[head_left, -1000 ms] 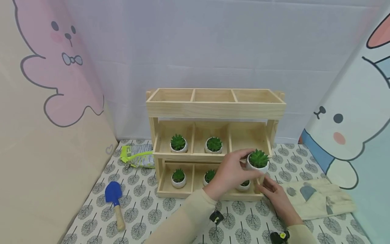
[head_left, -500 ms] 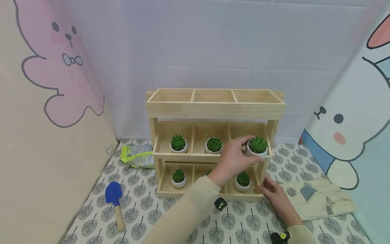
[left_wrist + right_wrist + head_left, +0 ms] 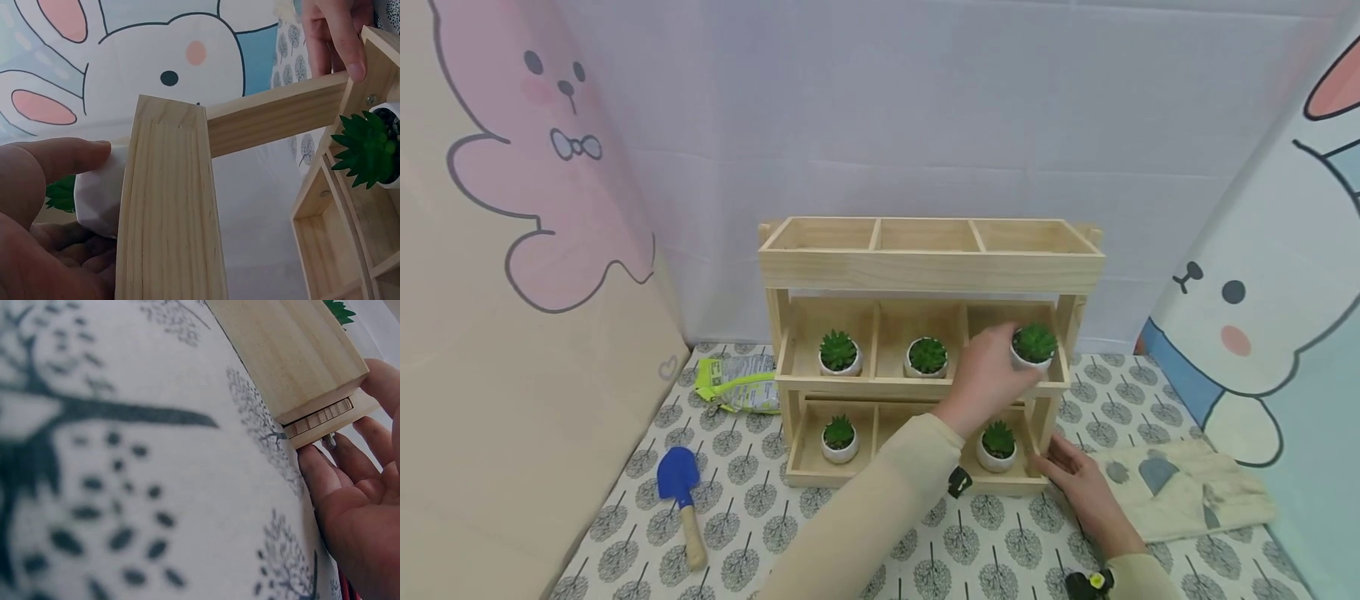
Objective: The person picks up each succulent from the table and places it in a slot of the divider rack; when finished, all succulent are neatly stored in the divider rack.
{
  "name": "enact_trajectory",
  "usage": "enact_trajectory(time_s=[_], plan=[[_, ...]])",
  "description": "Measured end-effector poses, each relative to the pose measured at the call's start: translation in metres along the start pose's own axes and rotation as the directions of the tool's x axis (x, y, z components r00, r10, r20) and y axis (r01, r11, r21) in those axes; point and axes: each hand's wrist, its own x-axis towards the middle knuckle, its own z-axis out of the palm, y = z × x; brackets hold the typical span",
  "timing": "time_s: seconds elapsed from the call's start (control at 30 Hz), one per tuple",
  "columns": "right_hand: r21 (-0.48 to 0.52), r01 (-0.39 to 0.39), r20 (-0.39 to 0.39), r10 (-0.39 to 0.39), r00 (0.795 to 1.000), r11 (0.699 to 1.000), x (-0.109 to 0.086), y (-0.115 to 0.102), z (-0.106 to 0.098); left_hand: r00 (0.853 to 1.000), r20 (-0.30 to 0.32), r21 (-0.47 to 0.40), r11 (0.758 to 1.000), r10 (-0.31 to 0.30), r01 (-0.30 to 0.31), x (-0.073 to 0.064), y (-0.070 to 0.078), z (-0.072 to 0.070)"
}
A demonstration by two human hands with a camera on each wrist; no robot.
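Note:
My left hand (image 3: 988, 375) holds a potted succulent (image 3: 1033, 343), a green plant in a white pot, at the right compartment of the middle tier of a wooden plant stand (image 3: 932, 271). In the left wrist view, thumb and fingers grip the white pot (image 3: 100, 194), partly hidden behind a wooden board. My right hand (image 3: 1086, 492) grips the lower right corner of the stand. The right wrist view shows its fingers around the end of the wooden side (image 3: 325, 415). Two more succulents sit in the middle tier's left (image 3: 838, 352) and centre (image 3: 927, 357) compartments.
On the bottom tier, succulents show at left (image 3: 839, 438) and right (image 3: 997, 446); my left arm covers the centre. A blue trowel (image 3: 681, 500) and a green-grey bag (image 3: 741, 383) lie to the left. Cream cloth (image 3: 1183, 487) lies at right on the tree-print tablecloth (image 3: 790, 525).
My left hand has lifted the potted succulent from in front of the lower tier up and back to the middle tier's right compartment. The right hand has stayed at the stand's corner.

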Motion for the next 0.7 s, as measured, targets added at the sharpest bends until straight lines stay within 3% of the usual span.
enact_trajectory(time_s=[0.13,0.5,0.7], plan=[[0.000,0.008,0.000,-0.008,1.000,1.000,-0.001,0.001,0.000,0.999,0.022,0.091,0.996,-0.027,0.025,0.004,0.003,0.003],[0.008,0.032,0.003,-0.032,0.999,0.999,-0.001,0.001,-0.001,0.993,0.048,0.118,0.987,-0.112,0.106,0.011,0.006,0.006],[-0.003,0.018,-0.007,-0.018,1.000,1.000,0.000,0.002,-0.001,0.992,0.057,0.187,0.978,-0.110,0.097,0.015,0.005,0.006]])
